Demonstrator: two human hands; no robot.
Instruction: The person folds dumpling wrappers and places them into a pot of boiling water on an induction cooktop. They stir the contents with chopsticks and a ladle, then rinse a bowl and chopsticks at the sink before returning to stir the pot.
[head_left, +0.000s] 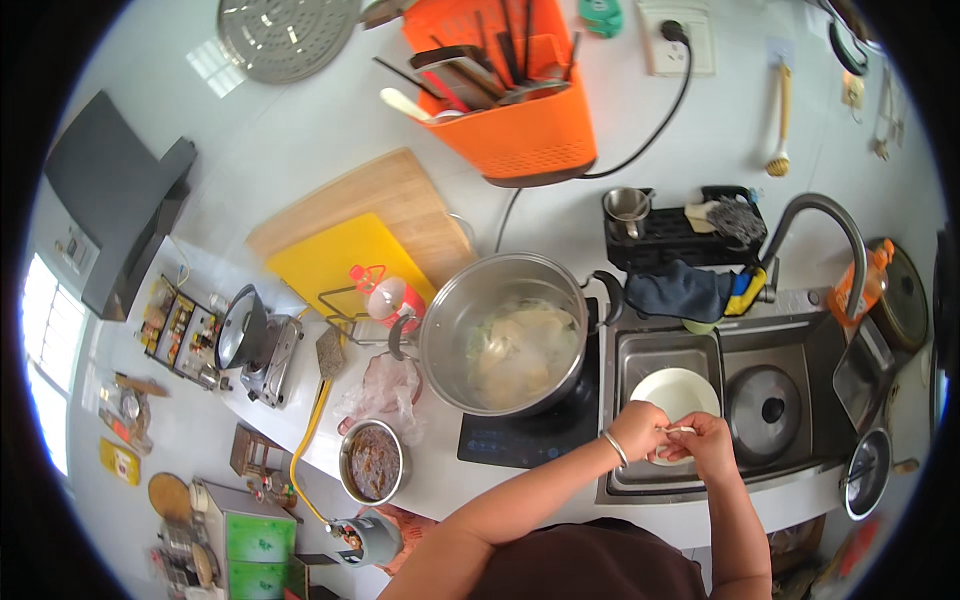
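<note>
Above the left basin of the steel sink (660, 487), my left hand (641, 431) and my right hand (701, 442) meet, their fingers pinching a small, thin pale piece (679, 430) between them; what it is cannot be told. A bangle circles my left wrist. Under the hands sits a white bowl (675, 390), partly hidden by them. To the left, a large steel pot (502, 262) stands on a black induction cooktop (517, 442), holding steaming liquid with pale, dumpling-like pieces (525, 349) and some green bits.
A pot lid (765, 412) lies in the right basin below a curved faucet (832, 202). A steel bowl of dark food (375, 461) and a plastic bag (382, 397) are left of the pot. Behind stand cutting boards (352, 255); an orange utensil holder (525, 135) hangs above.
</note>
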